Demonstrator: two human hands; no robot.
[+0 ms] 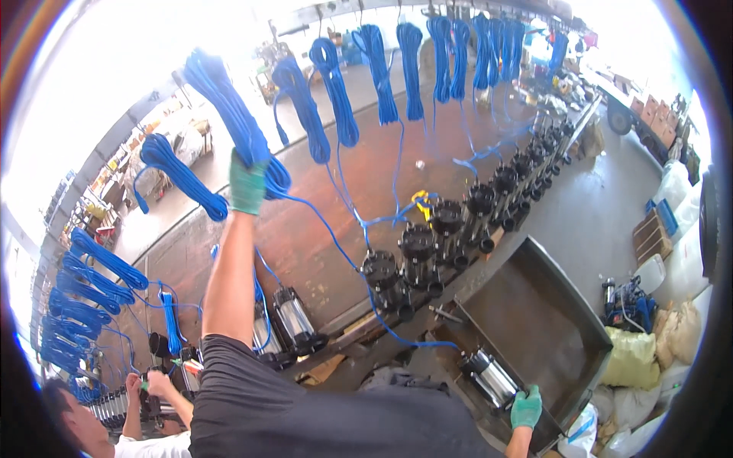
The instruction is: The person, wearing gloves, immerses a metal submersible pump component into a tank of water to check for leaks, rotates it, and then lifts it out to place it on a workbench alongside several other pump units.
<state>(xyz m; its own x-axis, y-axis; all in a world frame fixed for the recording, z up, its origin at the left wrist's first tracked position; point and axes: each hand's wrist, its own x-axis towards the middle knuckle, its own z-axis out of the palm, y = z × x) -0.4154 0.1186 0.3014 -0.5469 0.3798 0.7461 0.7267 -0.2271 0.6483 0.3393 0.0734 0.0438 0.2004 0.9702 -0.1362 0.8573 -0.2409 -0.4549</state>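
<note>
My left hand, in a green glove, is raised and closed round a coiled blue cable hanging from the overhead rail. From that coil a blue cable runs down past the row of pumps to a silver and black pump. This pump lies tilted in a dark metal tray at the lower right. My right hand, also green-gloved, is closed on the pump's near end; its fingertips are partly hidden.
Several black pumps stand along the bench. More blue coils hang from the rail. Two silver pumps are beside my left arm. A co-worker works at lower left. Sacks lie on the right.
</note>
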